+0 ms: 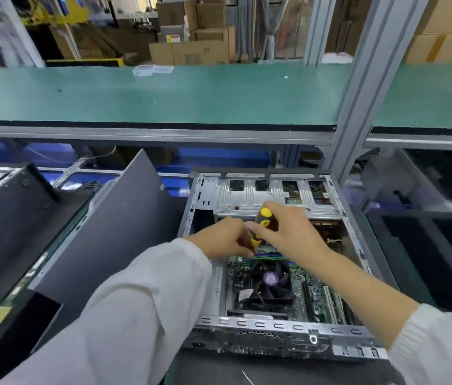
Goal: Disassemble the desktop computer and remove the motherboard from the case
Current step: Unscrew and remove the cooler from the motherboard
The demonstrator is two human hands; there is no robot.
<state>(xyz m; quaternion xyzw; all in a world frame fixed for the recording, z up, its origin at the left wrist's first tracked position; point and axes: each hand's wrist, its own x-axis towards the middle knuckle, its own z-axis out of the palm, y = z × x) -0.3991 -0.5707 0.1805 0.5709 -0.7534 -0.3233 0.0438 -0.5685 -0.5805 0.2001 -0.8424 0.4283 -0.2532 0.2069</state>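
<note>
White sleeves (124,309) are filling the bottom of the view, both arms reaching up into the open case (283,327), which is lying flat on the bench (208,368) at about 5 o'clock from the middle of the shot. Right hand (288,232) is wrapping its grip around the black-and-yellow handle of a screwdriver (264,222), held fairly upright over the top end of the motherboard (313,295). Left hand (225,240) is sitting right against it at its 9 o'clock, fingers pinching the lower part of the screwdriver near the shaft; can't see the tip at all, the hands are hiding it.

Motherboard is still sitting inside the case, green board showing, with the black cooler fan (270,282) and its purple sticker parked just at 6 o'clock from the hands. Silver drive cage (272,195) is spanning the far end of the case at 12 o'clock. Dark side panel (113,223) is leaning tilted at 9 o'clock of the case, just beside it. Green shelf (163,98) is running across above everything.
</note>
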